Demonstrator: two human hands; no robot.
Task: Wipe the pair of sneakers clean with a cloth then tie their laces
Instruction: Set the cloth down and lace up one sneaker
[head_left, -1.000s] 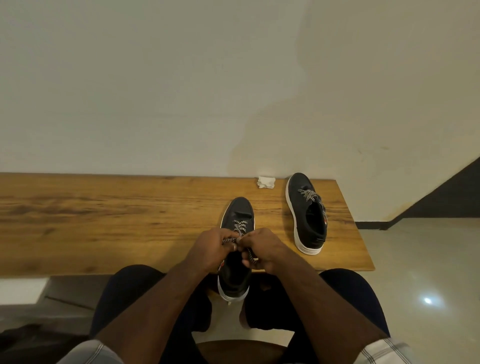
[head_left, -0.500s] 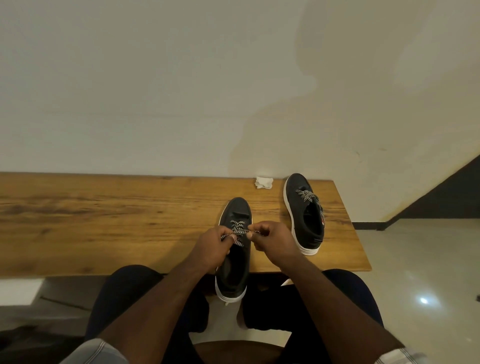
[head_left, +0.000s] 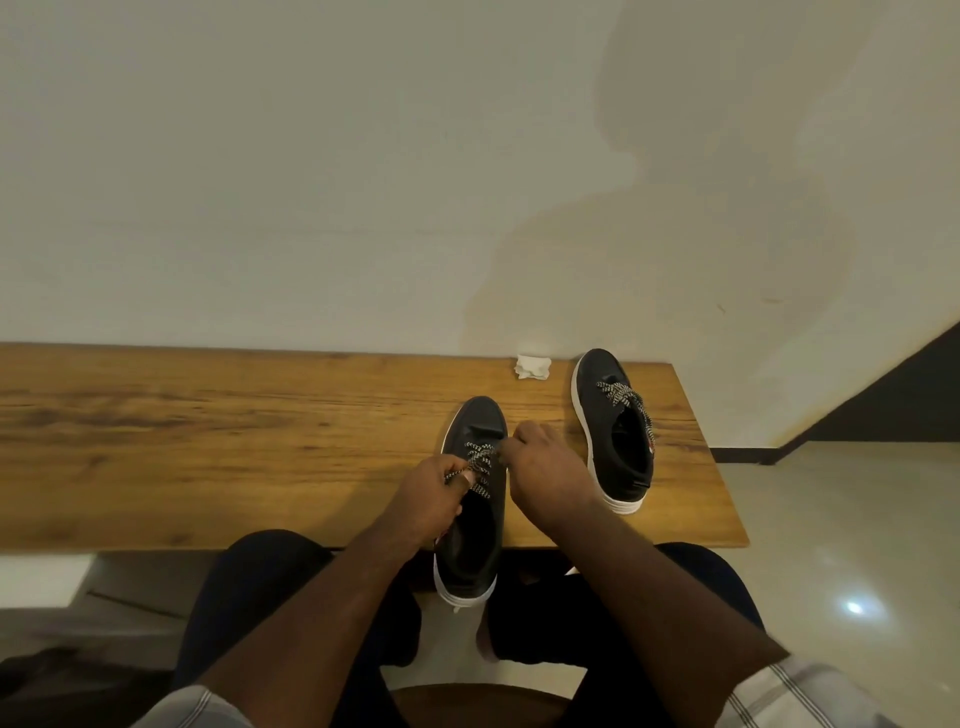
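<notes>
Black near sneaker (head_left: 470, 525) lies toe-away on the wooden bench (head_left: 208, 441), heel over its front edge; since a second ago the hands have drawn apart, left hand (head_left: 434, 496) and right hand (head_left: 545, 467) each pinching a speckled lace (head_left: 480, 462) end, so the knot is likely being tightened. Far sneaker (head_left: 613, 431) sits at the right, white cloth (head_left: 532, 366) by the wall

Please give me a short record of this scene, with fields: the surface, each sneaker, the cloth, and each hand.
surface: wooden bench against a wall
near sneaker: black, white sole, heel over the bench edge, laces being tied
far sneaker: black, on the bench at the right, laces loose
cloth: white, crumpled, by the wall
left hand: pinches a lace
right hand: pulls the other lace end
</notes>
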